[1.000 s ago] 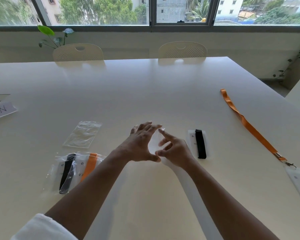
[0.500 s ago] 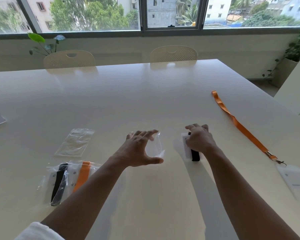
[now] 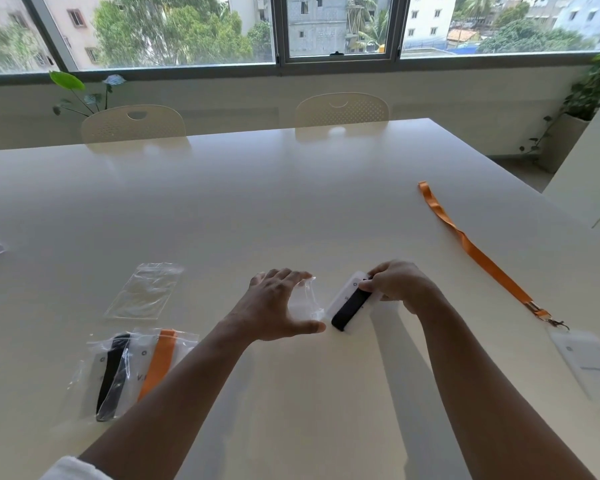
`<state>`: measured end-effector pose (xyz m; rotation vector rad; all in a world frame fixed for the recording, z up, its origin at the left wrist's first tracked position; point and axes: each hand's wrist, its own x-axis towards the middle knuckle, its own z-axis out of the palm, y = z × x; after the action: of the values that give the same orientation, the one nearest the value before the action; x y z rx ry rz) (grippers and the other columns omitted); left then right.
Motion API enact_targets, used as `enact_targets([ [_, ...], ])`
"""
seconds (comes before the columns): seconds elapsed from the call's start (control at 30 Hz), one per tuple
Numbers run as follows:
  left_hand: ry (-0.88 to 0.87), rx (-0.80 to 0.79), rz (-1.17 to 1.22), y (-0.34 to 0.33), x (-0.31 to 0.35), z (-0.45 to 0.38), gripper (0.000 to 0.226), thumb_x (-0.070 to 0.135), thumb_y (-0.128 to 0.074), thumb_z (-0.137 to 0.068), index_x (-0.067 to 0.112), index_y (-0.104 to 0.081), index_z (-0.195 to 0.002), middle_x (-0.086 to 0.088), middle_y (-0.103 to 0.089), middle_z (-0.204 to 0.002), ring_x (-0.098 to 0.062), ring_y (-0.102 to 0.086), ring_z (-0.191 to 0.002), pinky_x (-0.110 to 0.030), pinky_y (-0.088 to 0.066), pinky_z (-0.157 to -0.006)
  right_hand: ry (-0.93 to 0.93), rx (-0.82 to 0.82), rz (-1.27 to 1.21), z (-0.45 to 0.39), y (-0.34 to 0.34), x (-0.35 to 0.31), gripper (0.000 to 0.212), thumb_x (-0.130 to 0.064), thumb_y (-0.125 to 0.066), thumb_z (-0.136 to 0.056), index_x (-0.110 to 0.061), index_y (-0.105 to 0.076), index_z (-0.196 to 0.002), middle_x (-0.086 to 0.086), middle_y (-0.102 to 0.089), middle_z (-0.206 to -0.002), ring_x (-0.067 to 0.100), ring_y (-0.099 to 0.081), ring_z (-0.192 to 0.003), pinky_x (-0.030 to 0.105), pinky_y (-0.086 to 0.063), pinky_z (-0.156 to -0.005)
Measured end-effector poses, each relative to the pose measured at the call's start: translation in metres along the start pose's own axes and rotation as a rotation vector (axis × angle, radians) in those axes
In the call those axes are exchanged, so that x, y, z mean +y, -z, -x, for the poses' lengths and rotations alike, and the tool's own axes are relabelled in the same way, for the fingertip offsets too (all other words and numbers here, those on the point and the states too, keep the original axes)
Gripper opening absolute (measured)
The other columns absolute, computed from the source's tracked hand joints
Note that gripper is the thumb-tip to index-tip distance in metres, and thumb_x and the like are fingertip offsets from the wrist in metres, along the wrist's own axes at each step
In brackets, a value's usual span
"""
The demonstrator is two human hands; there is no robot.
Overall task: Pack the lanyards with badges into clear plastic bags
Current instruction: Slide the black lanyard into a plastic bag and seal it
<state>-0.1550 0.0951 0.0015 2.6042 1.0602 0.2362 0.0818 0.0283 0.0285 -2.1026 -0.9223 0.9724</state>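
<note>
Two hands work at the near middle of the table (image 3: pixel 291 202). My left hand (image 3: pixel 274 306) keeps a grip on a clear plastic bag (image 3: pixel 305 306), thumb under and fingers over. My right hand (image 3: pixel 395 285) is closed on the far end of a white badge with its folded black lanyard (image 3: pixel 350 306), tilted toward the bag, its lower end just beside the bag. Two packed bags (image 3: pixel 132 372) lie to my left, an empty bag (image 3: pixel 146 291) beyond them. An orange lanyard (image 3: pixel 475 251) stretches on the right, its badge (image 3: pixel 582 358) nearest me.
</note>
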Motion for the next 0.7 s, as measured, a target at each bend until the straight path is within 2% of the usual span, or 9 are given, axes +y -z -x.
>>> enact_targets([
  [0.13,0.01,-0.002,-0.007,-0.001,0.0,0.002,0.096,0.081,-0.063,-0.065,0.036,-0.035,-0.145,0.015,-0.048,-0.139,-0.009,-0.039,-0.132,-0.04,-0.029,-0.113,-0.018,0.021,-0.152,-0.001,0.004,-0.001,0.007,-0.008,-0.075,-0.081,-0.007,-0.069,-0.085,0.013,-0.067,-0.095,0.024,-0.067,-0.09,0.033,-0.058,-0.084],
  [0.33,0.033,0.011,0.008,-0.005,0.001,0.002,0.1,0.083,-0.062,-0.063,0.035,-0.033,-0.146,0.013,-0.047,-0.14,-0.012,-0.043,-0.131,-0.039,-0.029,-0.113,-0.023,0.075,-0.431,-0.004,0.008,-0.003,0.012,-0.007,-0.076,-0.08,-0.002,-0.07,-0.089,0.013,-0.067,-0.097,0.02,-0.067,-0.089,0.028,-0.057,-0.072],
  [0.53,0.046,0.044,0.021,-0.006,0.008,0.004,0.096,0.079,-0.063,-0.068,0.033,-0.033,-0.147,0.011,-0.046,-0.141,-0.015,-0.046,-0.129,-0.037,-0.03,-0.11,-0.021,-0.016,-0.466,0.006,-0.004,-0.007,0.009,-0.003,-0.072,-0.083,-0.001,-0.068,-0.091,0.014,-0.065,-0.097,0.021,-0.066,-0.089,0.027,-0.057,-0.071],
  [0.7,0.05,0.066,0.055,-0.004,0.016,0.003,0.097,0.077,-0.066,-0.068,0.03,-0.035,-0.147,0.01,-0.048,-0.142,-0.012,-0.051,-0.124,-0.035,-0.039,-0.104,0.015,-0.121,-0.466,0.013,-0.017,-0.007,0.007,-0.002,-0.07,-0.084,-0.005,-0.065,-0.089,0.017,-0.067,-0.102,0.025,-0.067,-0.095,0.032,-0.058,-0.079],
])
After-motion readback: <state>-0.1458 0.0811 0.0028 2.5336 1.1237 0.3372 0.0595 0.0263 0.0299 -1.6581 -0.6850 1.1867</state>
